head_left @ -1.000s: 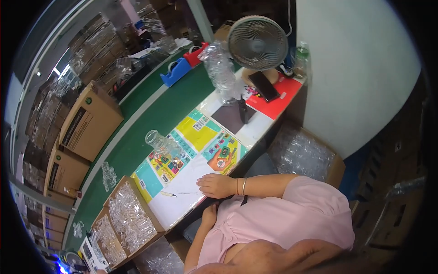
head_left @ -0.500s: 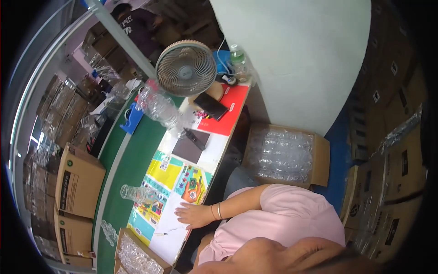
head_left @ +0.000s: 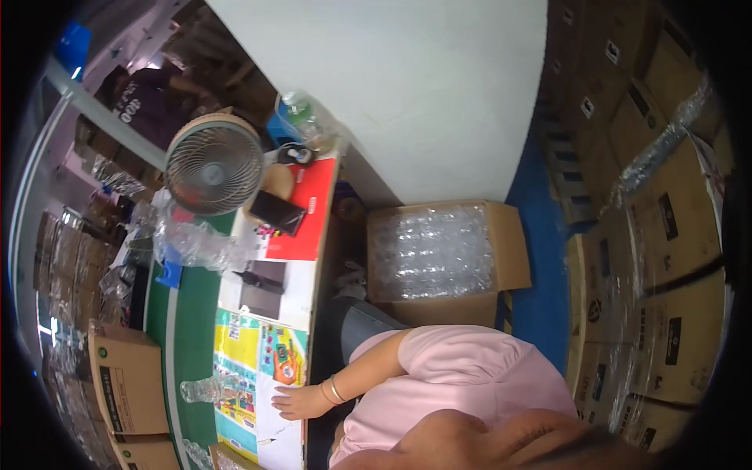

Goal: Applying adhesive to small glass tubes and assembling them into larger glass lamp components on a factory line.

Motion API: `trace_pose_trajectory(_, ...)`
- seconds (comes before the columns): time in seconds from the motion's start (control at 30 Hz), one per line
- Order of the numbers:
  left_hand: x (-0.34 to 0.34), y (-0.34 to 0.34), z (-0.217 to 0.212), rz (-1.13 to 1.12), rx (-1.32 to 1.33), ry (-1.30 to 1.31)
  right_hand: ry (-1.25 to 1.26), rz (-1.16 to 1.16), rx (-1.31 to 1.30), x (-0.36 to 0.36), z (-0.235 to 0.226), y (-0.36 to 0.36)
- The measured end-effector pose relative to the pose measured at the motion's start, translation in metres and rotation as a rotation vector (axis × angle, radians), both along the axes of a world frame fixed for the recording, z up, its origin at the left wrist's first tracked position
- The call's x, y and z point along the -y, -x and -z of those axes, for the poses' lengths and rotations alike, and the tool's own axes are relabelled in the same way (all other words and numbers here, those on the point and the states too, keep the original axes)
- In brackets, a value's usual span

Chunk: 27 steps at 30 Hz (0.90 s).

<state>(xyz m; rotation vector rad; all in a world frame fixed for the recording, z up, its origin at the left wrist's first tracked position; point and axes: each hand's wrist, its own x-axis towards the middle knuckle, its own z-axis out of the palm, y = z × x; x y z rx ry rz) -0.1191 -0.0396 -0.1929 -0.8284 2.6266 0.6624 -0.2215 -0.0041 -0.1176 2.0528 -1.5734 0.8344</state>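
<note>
My right hand (head_left: pixel 301 402) lies flat on a white patch of the tabletop, fingers spread, holding nothing. Bracelets circle its wrist, and a pink sleeve covers the upper arm. My left hand is out of view. Near the fingertips, colourful printed sheets (head_left: pixel 236 352) cover the table. A clear ribbed plastic bottle or jar (head_left: pixel 202 390) lies on its side, partly over them. A thin pen-like thing (head_left: pixel 269 440) rests just below the hand. Farther up, a slim black object (head_left: pixel 258 280) sits across a dark rectangle (head_left: pixel 272 299).
A round fan (head_left: pixel 213 166) stands at the far end, near a dark phone (head_left: pixel 278 213), a red sheet (head_left: pixel 301 239) and clear plastic wrapping (head_left: pixel 196 241). An open carton (head_left: pixel 513 247) of clear plastic items stands beyond my arm. Stacked cartons (head_left: pixel 666 313) line the right; another person (head_left: pixel 149 98) is far left.
The view has turned, so the table, fan and carton appear farther left. My right hand stays flat on the tabletop, with its fingers still spread.
</note>
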Motion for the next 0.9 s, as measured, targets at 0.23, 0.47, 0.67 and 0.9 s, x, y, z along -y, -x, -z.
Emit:
trace_pose_trajectory(0.23,-0.005,-0.005,-0.006,0.013,0.026,0.02,-0.028,0.029,-0.074,0.0,0.0,-0.002)
trace_pose_trajectory(0.47,-0.01,-0.026,-0.012,0.009,0.012,0.005,-0.039,0.02,-0.031,-0.001,-0.002,-0.003)
trace_pose_trajectory(0.67,-0.009,-0.05,-0.013,0.001,-0.025,-0.026,-0.072,-0.035,0.022,-0.002,-0.005,0.0)
trace_pose_trajectory(0.9,-0.009,-0.076,-0.017,-0.016,-0.046,-0.055,-0.16,-0.027,-0.02,-0.003,-0.015,0.0)
